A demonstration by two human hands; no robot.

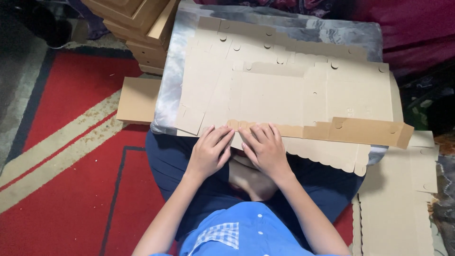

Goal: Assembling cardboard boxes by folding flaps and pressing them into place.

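Red carpet (71,156) surrounds a grey worktop (170,90) carrying a flat cardboard blank (265,95). Left hand (208,151) and right hand (265,149) press its near flap (350,130) with flat fingers; only this 1 edge looks folded, remaining panels flat.

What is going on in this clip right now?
A seated person presses both hands, left hand and right hand, flat on the near edge of a flat die-cut cardboard sheet. The sheet lies on a grey board over the lap. More flat sheets lie to the right, and folded boxes are stacked behind.
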